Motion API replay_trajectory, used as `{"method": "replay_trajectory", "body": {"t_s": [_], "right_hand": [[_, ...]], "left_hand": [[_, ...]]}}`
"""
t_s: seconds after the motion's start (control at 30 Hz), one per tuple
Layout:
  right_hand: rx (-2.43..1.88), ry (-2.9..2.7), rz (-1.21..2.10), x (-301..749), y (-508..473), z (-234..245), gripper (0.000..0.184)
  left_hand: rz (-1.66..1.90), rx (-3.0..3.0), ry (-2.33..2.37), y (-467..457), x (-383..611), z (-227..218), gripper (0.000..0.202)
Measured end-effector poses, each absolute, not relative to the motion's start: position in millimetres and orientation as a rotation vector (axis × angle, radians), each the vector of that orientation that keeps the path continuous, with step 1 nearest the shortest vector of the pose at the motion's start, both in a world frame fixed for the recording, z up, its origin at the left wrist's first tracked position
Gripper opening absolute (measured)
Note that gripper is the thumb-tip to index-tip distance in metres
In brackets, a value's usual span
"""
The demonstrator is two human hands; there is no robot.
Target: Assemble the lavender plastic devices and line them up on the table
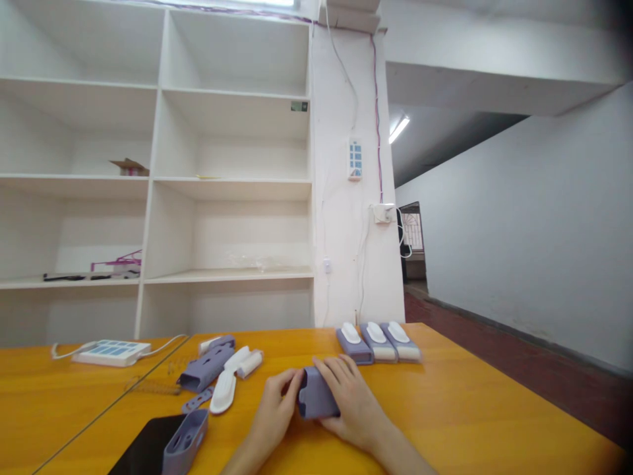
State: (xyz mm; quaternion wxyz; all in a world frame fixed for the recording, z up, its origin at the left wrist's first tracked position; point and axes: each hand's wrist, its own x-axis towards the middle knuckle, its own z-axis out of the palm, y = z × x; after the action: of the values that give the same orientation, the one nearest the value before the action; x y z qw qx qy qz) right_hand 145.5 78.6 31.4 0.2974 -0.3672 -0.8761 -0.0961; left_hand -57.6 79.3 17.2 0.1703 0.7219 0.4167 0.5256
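A hollow purple plastic casing point(316, 394) is held low over the front middle of the table, its open end facing left. My right hand point(353, 404) wraps over its right side with the fingers along the top. My left hand point(277, 404) is closed at the casing's left end, thumb and forefinger against the rim; whether a small part is pinched there is hidden. Left of my hands lie a long white cap point(223, 392), shorter white pieces point(250, 363), purple casings point(205, 367) and a flat purple part with holes point(198, 400).
Three purple-and-white units point(378, 343) stand side by side at the back edge. Metal springs point(154, 385) lie left. Front left, an open purple casing point(186, 441) touches a black flat object point(143, 448). A white power strip point(113, 352) with a cord lies behind; white shelves point(230, 274) rise beyond.
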Motion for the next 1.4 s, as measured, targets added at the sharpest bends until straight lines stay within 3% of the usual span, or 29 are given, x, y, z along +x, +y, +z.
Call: {"method": "replay_trajectory", "body": {"t_s": [0.1,0.23,0.53,0.77,1.0,1.17,1.27,1.4], "right_hand": [[-1.070,-2.253,-0.252,144,80,28,0.089],[-1.132,-2.117,-0.274,147,85,23,0.086],[-1.095,-2.138,-0.267,147,84,25,0.082],[-1.098,-2.150,-0.266,146,82,25,0.083],[-1.070,-2.027,-0.185,148,88,20,0.076],[-1.090,-1.634,0.246,146,93,25,0.074],[-1.070,-1.254,0.591,145,96,30,0.067],[-1.036,-1.065,0.758,150,104,29,0.057]], "left_hand": [[1.456,2.205,1.469,82,-67,21,0.046],[1.033,2.606,2.094,89,-98,27,0.029],[0.863,2.402,2.581,102,-134,24,0.042],[0.797,2.539,2.398,99,-125,22,0.063],[0.888,2.676,1.941,79,-88,25,0.034],[1.065,2.343,1.830,84,-88,11,0.044],[1.127,2.229,1.819,91,-94,6,0.035],[1.228,2.093,1.820,98,-98,6,0.024]]}}
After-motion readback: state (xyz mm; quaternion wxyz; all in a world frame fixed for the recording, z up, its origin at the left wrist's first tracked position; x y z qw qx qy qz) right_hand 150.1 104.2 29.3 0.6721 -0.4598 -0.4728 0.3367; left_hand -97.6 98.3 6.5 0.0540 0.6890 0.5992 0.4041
